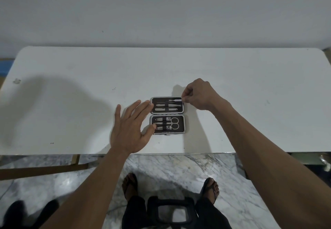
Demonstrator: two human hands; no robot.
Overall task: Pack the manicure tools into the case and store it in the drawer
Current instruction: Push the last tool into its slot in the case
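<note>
A small manicure case (184, 121) lies open flat on the white table (71, 103), dark lining up, with a silver rim. Its far half holds three slim metal tools under a strap; the near half holds scissors (174, 123) and nail clippers (162, 119). My right hand (198, 94) pinches the right end of the topmost slim tool (174, 100) at the far half's right edge. My left hand (130, 130) lies spread at the case's left side, fingertips touching both halves' left edges, holding nothing.
The table's front edge runs just below the case. Under it is marble floor, my feet in sandals (129, 185), and a black framed object (171, 209). A wooden bar (44, 169) sits at lower left. A metal handle (325, 162) shows at far right. A wall stands behind.
</note>
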